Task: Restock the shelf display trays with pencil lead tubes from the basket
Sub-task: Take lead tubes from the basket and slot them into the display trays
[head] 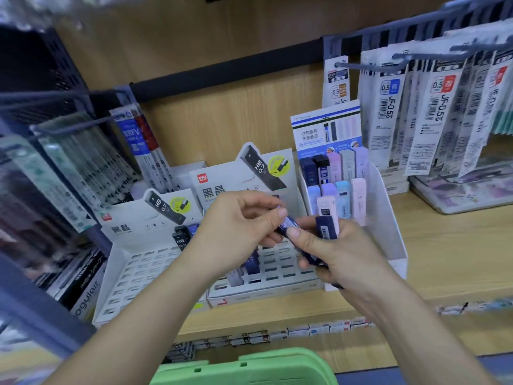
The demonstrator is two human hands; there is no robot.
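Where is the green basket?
In the head view, the green basket is at the very bottom, near the middle, just below the front edge of the wooden shelf.

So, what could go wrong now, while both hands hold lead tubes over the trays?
1. The right hand grips a bundle of tubes while the left hand pinches one dark blue tube; the rest may slip and fall.
2. The tube labels are blurred, and the middle tray is marked HB 0.7, so a wrong grade might go in.
3. The standing tubes in that tray sit just below the hands and could be knocked over.
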